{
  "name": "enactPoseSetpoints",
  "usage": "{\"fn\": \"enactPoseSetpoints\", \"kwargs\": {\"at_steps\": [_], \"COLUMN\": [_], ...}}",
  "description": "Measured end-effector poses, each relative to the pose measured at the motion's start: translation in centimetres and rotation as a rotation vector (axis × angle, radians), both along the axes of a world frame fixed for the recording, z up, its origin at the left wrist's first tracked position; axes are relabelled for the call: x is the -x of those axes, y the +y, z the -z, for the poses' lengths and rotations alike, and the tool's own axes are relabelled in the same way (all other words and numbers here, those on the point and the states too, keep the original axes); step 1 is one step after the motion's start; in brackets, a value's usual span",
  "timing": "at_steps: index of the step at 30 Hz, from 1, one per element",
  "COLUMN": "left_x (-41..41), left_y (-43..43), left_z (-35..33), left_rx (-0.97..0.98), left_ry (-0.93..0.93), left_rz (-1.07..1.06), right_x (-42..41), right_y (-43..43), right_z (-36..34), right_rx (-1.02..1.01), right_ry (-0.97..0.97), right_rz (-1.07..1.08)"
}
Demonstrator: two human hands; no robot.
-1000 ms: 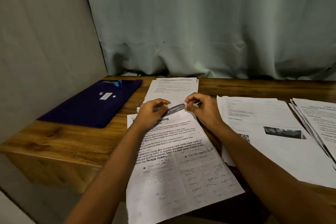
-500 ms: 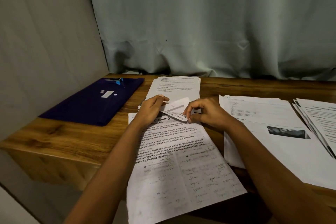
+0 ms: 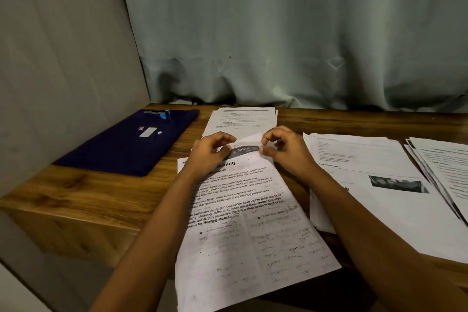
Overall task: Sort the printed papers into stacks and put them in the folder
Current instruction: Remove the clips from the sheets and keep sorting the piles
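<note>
Papers (image 3: 253,235) on wooden table (image 3: 76,197), curtain (image 3: 304,33) behind

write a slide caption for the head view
Left hand and right hand pinch the top edge of a printed sheet on the wooden table, blue folder nearby.

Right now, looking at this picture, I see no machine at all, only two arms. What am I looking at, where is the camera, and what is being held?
There is no robot here. A person works with bare hands, and one camera worn on their head looks down at the wooden table. The left hand and right hand each pinch one end of a small grey slip above a printed sheet. A back stack and a right stack of papers lie nearby. A dark blue folder lies flat at the left.
</note>
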State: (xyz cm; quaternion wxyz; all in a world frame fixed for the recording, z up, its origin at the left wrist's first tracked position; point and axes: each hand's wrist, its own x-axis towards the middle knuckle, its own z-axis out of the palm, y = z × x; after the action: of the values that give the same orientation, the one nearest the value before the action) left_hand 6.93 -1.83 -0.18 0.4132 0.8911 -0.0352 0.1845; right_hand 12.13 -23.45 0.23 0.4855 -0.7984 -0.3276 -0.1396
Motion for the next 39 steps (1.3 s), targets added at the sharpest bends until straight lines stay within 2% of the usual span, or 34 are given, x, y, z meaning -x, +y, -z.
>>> {"fn": "enactPoseSetpoints", "kwargs": {"at_steps": [7,13,16,19,21,23,26,31,33,39], "left_x": [0.7,2.3,4.4,8.5,11.8,15.1,18.5,20.6,20.7,20.6], "left_y": [0.1,1.0,1.6,2.1,2.0,1.6,0.9,-0.2,-0.9,-1.7], "left_z": [-0.4,-1.7,-2.5,-2.3,-1.7,-1.3,-0.5,0.2,0.4,-0.1], "left_rx": [-0.045,-0.143,-0.248,-0.089,-0.056,0.001,0.076,0.107,0.113,0.104], "left_ry": [0.021,0.115,0.067,0.025,0.082,0.158,0.252,0.317,0.338,0.332], "left_rz": [-0.079,-0.126,-0.258,-0.493,-0.628,-0.678,-0.611,-0.562,-0.535,-0.552], "right_x": [-0.2,-0.3,0.0,0.4,1.2,3.1,7.9,14.8,16.1,18.4], "right_y": [0.2,0.1,0.1,-0.1,-0.1,0.0,-0.1,-0.6,-0.2,0.7], "right_z": [-0.1,-0.2,-0.1,-0.7,-1.9,-3.7,-5.6,-1.9,-0.4,1.4], "right_rx": [-0.180,-0.009,0.149,0.275,0.268,0.362,0.687,1.114,1.142,0.992], "right_ry": [0.201,0.423,0.311,0.076,0.004,-0.054,-0.019,0.228,0.227,0.186], "right_rz": [-0.010,-0.028,-0.032,0.080,0.072,0.022,-0.104,-0.206,-0.160,-0.082]}}
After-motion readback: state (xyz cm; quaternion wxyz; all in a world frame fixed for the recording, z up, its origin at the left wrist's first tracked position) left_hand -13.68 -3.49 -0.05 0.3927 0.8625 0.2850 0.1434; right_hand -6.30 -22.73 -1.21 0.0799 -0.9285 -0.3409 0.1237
